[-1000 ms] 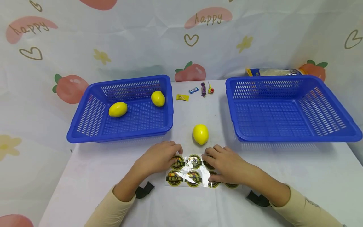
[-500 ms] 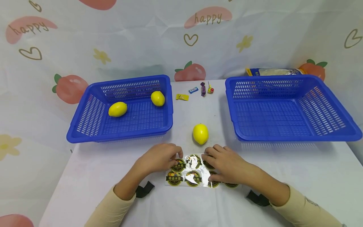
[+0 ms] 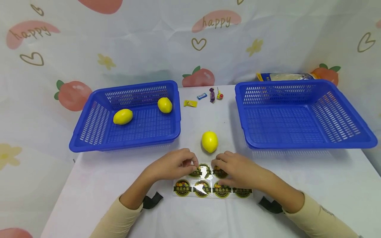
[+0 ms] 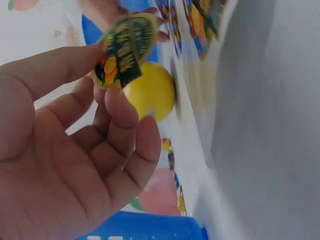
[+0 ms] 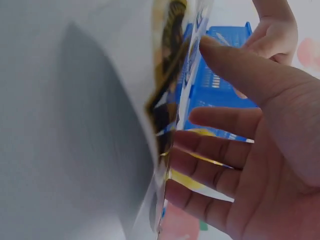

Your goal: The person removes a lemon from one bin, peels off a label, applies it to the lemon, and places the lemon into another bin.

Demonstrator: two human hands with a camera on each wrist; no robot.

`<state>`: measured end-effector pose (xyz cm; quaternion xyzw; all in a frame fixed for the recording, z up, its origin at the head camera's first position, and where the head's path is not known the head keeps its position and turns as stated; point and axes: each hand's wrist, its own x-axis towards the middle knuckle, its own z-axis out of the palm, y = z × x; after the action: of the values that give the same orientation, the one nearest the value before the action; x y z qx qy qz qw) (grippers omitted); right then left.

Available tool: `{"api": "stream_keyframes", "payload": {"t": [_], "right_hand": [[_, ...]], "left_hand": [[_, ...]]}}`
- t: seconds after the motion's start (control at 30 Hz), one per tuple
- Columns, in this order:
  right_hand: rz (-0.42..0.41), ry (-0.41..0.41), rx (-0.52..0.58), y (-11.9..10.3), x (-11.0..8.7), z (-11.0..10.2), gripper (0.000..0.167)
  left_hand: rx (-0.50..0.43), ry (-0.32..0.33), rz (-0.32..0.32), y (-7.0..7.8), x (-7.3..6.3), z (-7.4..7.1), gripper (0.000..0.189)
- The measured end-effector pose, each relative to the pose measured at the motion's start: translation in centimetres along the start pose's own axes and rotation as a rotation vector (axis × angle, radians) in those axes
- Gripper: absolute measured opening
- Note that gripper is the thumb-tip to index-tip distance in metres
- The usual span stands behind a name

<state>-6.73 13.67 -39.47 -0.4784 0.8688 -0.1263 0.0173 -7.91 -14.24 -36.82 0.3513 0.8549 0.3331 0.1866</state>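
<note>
My left hand [image 3: 173, 165] pinches a round black-and-gold fruit sticker [image 4: 127, 50] between thumb and forefinger. In the left wrist view that sticker is off the sheet and slightly bent, its other fingers loosely curled below. A clear sheet of stickers [image 3: 202, 188] lies on the white table. On its right part rest the fingertips of my right hand [image 3: 244, 170], touching the sheet with fingers spread and not gripped round anything. The right wrist view shows the sheet edge-on, raised a little from the table. A yellow lemon [image 3: 209, 142] stands just beyond the sheet, between the two hands.
A blue basket [image 3: 125, 145] with two lemons [image 3: 123, 116] stands at the left, and another blue basket [image 3: 309, 145] at the right. Small wrapped sweets [image 3: 212, 95] lie at the back. A blue-and-yellow packet [image 3: 285, 76] sits behind the right basket.
The left hand has moved right and lifted a sticker from the sheet's upper left. The right hand has stayed about where it was. The view has tilted slightly.
</note>
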Motion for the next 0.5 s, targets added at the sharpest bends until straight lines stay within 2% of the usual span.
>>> {"api": "stream_keyframes", "payload": {"t": [0.13,0.23,0.33,0.5], "right_hand": [[0.108,0.032,0.043,0.2,0.0,-0.4,0.039],[0.217,0.057,0.054,0.2,0.0,-0.6,0.04],[0.308,0.097,0.079,0.3,0.2,-0.5,0.049],[0.403,0.121,0.149,0.7,0.6,-0.3,0.077]], "left_hand": [[-0.088,0.057,0.01,0.1,0.8,0.1,0.005],[-0.134,0.11,0.006,0.1,1.5,0.2,0.004],[-0.156,0.167,-0.011,0.0,2.4,0.3,0.005],[-0.108,0.241,-0.01,0.1,3.7,0.2,0.009]]}}
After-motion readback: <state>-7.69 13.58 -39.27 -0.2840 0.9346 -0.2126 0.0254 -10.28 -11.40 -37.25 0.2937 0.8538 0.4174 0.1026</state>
